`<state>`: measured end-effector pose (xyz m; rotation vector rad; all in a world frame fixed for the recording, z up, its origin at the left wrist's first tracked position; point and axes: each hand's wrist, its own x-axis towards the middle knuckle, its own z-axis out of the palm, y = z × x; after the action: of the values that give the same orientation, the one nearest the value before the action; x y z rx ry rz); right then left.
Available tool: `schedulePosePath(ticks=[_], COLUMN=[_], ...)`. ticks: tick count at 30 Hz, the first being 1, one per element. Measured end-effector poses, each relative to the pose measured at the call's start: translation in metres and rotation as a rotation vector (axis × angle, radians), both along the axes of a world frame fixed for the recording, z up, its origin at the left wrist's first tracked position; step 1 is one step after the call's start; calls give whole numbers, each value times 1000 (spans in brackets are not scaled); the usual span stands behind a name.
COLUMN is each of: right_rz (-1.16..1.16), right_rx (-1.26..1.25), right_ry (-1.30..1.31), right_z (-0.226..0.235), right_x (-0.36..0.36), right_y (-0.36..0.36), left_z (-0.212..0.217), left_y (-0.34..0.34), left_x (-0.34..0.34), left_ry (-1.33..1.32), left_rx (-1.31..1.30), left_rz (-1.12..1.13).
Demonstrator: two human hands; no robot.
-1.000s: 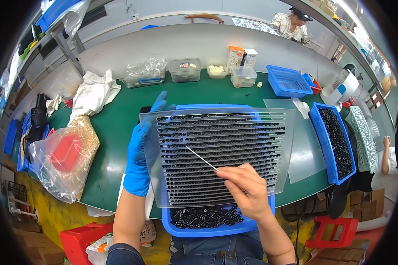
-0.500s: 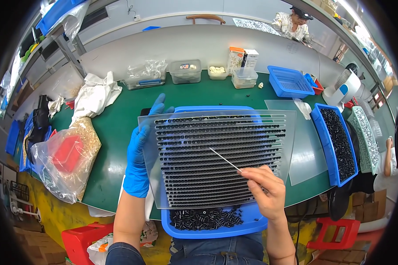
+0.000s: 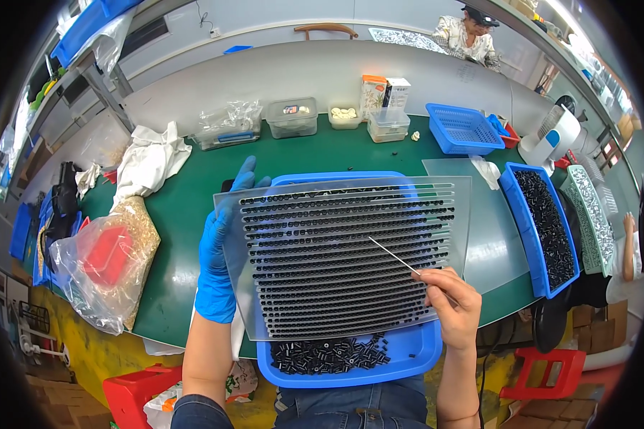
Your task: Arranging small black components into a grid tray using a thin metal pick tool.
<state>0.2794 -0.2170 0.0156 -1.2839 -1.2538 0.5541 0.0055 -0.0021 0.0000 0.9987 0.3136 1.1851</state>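
In a blue glove, my left hand (image 3: 222,243) grips the left edge of a clear slotted plate (image 3: 237,300). Rows of small black cylindrical parts (image 3: 336,247) fill the plate's slots. My bare right hand (image 3: 451,304) pinches a thin pale rod (image 3: 393,255), its tip over the rows right of the middle. Beneath the tilted plate is a blue tray (image 3: 408,368), with loose black cylinders (image 3: 329,354) heaped in its near part. The plate hides most of the tray and some of my left fingers.
On the right stands a blue bin (image 3: 511,222) of black parts, beside a pale green tray (image 3: 585,214). A blue basket (image 3: 465,129) and clear boxes (image 3: 291,118) line the back. A bag of grain-like bits (image 3: 132,250) lies left. Another person (image 3: 469,39) sits beyond the partition.
My right hand and the rod have moved right across the plate, and slightly down. My left hand still holds the plate, which sits slightly further left in view.
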Motion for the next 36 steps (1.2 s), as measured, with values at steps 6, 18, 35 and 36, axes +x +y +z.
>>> schedulePosePath(ticks=[6, 18, 35, 36], right_rz=[42, 109, -17, -20], right_rx=[36, 96, -46, -63], right_ry=[-74, -293, -3, 30], right_z=[0, 10, -5, -4], right_x=[1, -39, 9, 9], right_y=[-1, 20, 0, 0], left_z=[1, 2, -16, -18], left_y=[2, -1, 11, 12], left_x=[-2, -1, 2, 1], left_ry=[16, 52, 13, 8], left_rx=[34, 101, 20, -2], left_rz=[-9, 12, -54, -67])
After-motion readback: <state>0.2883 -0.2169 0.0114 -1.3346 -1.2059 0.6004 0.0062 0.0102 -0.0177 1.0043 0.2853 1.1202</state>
